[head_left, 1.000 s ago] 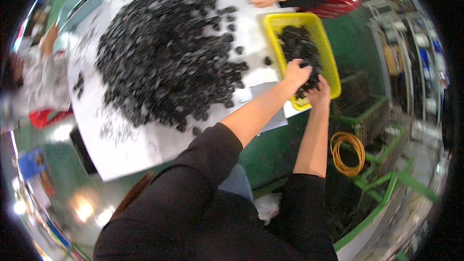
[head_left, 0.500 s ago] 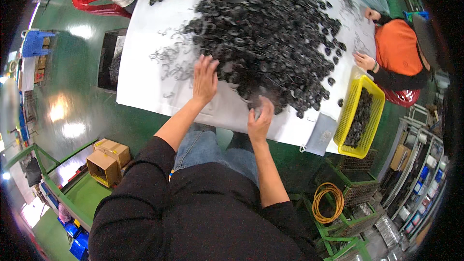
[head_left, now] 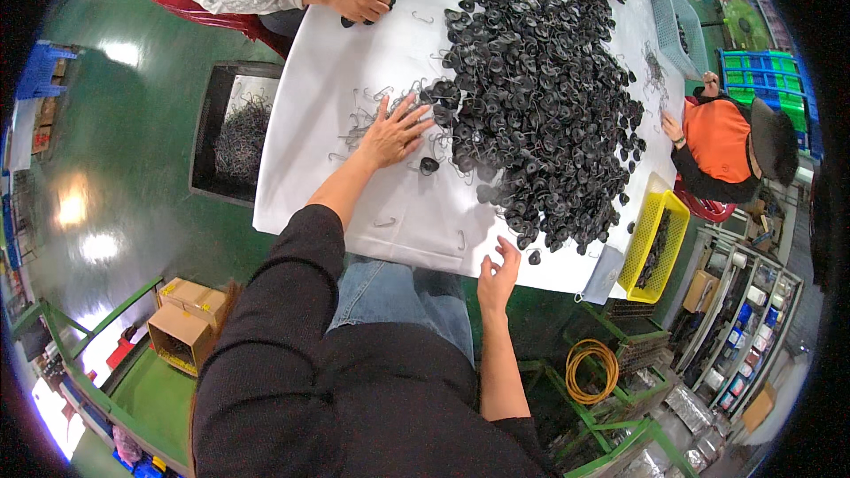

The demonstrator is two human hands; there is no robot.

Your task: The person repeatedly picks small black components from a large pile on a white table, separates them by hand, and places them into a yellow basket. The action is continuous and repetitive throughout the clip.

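On a white-covered table (head_left: 305, 155) spreads a large pile of small round black parts (head_left: 544, 115), some with thin wire hooks. My left hand (head_left: 396, 134) lies with its fingers spread at the pile's left side, over loose, bent wire hooks (head_left: 361, 119). One black part (head_left: 429, 165) rests by itself just beside that hand. Near the front edge of the table, my right hand (head_left: 500, 279) hovers with fingers apart, holding nothing, below the pile's lower edge.
A yellow basket (head_left: 653, 248) holding black parts stands at the right corner, beside a grey-blue pouch (head_left: 603, 274). A pale blue basket (head_left: 677, 31) is farther back. Co-workers' hands (head_left: 359, 0) work at the far left and right. A black tray of wire hooks (head_left: 239, 137) sits left of the table.
The view has shifted, showing more of the co-workers. My right hand has drawn back from the pile toward the front edge. My left hand has spread its fingers over the hooks.
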